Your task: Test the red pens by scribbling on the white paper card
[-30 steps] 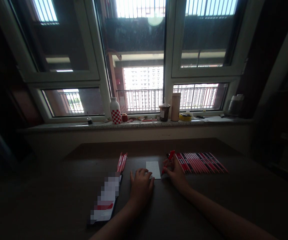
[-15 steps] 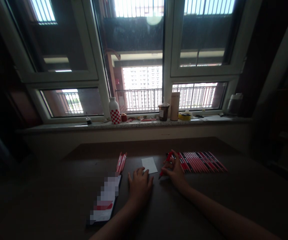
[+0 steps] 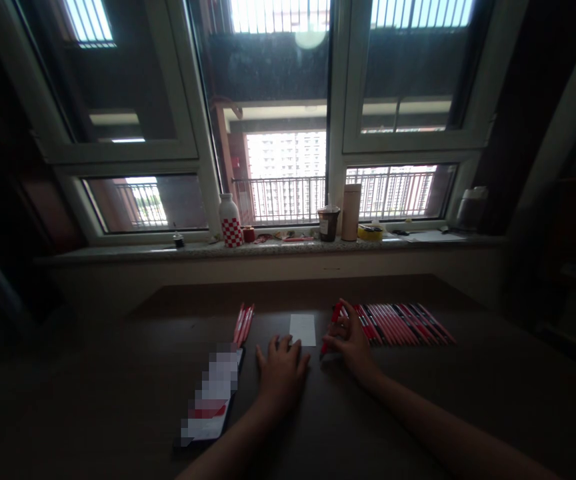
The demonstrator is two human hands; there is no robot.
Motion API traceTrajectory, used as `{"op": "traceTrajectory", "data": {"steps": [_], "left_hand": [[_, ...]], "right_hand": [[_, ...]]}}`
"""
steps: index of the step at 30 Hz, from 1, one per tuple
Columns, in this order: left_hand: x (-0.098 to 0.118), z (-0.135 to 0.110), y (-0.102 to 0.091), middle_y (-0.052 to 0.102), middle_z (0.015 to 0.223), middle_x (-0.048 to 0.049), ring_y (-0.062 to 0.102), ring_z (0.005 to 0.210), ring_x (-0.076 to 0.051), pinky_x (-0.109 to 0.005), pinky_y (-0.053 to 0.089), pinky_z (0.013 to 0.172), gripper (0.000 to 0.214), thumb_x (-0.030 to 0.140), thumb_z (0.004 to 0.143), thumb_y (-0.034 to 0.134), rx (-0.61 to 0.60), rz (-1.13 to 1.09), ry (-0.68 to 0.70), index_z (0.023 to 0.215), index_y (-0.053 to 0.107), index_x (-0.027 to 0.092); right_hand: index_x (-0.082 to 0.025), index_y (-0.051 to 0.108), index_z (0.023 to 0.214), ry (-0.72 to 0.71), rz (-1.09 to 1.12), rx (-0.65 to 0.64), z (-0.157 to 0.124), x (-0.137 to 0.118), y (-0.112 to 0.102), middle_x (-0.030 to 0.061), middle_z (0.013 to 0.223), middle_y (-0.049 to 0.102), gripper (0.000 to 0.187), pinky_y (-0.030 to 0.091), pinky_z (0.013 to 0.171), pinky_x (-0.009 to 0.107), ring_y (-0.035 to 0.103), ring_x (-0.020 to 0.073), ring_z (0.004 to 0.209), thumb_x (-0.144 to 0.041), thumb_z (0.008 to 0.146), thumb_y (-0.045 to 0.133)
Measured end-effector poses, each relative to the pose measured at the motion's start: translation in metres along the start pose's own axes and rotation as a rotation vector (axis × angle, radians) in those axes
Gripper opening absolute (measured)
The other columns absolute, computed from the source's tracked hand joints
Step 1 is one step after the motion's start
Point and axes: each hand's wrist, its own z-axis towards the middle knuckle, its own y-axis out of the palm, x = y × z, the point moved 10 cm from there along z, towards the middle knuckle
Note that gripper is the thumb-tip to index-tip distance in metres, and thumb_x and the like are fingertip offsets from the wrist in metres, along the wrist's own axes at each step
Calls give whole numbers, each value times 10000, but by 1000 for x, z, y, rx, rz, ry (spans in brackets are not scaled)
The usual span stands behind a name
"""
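Observation:
My left hand [image 3: 283,368] lies with its fingers spread on the dark table [image 3: 133,380], fingertips at the lower left edge of a small white sheet of paper [image 3: 303,329]. Just right of the paper, my right hand [image 3: 351,341] grips a red pen [image 3: 336,312], held aslant with its dark tip pointing down toward the table. Beside that hand, a long row of red and black pens and pencils [image 3: 401,325] lies side by side, its left end partly hidden by my fingers. Several pink-red pencils [image 3: 243,325] are grouped to the left of the paper.
A phone-like flat object [image 3: 213,400] with a blurred face lies left of my left forearm. On the windowsill [image 3: 278,248] behind the table stand a checkered bottle [image 3: 231,223], a drink cup [image 3: 328,222], a tan flask [image 3: 351,212] and a yellow tape roll [image 3: 370,232].
The paper has turned straighter and shifted slightly to the right at my left fingertips. My right hand keeps the red pen in nearly the same place.

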Motion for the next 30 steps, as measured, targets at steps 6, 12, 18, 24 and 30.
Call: {"op": "traceTrajectory", "data": {"steps": [6, 12, 18, 24, 30], "left_hand": [[-1, 1, -8, 543, 1311, -71, 410, 1252, -274, -642, 208, 1053, 331, 376, 890, 430, 25, -68, -28, 1162, 593, 283], [0, 3, -16, 590, 1209, -68, 480, 1170, -246, -575, 234, 1061, 283, 320, 875, 463, 50, -142, -36, 1103, 626, 277], [-2, 4, -19, 599, 1170, -70, 508, 1128, -226, -513, 255, 1070, 333, 262, 873, 459, 129, -176, -7, 1188, 568, 248], [-4, 3, -25, 591, 1185, -83, 506, 1138, -222, -482, 272, 1066, 351, 277, 898, 414, 219, -225, 19, 1229, 505, 205], [-8, 2, -31, 575, 1183, -93, 508, 1110, -217, -418, 347, 1005, 416, 304, 901, 426, 300, -217, 14, 1296, 433, 175]], "right_hand": [[-301, 277, 1374, 4, -15, -27, 0, 1, 1, 2, 888, 610, 880, 539, 571, 299, 599, 174, 738, -273, 633, 751], [-205, 547, 1148, -55, -188, -71, 1, -1, 1, 71, 982, 641, 466, 529, 697, 340, 604, 202, 841, -297, 713, 688], [-258, 612, 1194, -201, -475, -109, -5, -18, 11, 54, 987, 568, 372, 497, 740, 319, 570, 185, 887, -250, 837, 503], [-256, 648, 1150, -297, -650, -218, -10, -24, 22, 62, 1013, 614, 403, 441, 854, 344, 566, 197, 948, -117, 847, 421], [-237, 671, 1107, -315, -755, -284, -13, -19, 28, 71, 1003, 628, 449, 439, 860, 331, 566, 197, 967, -28, 813, 404]]}}
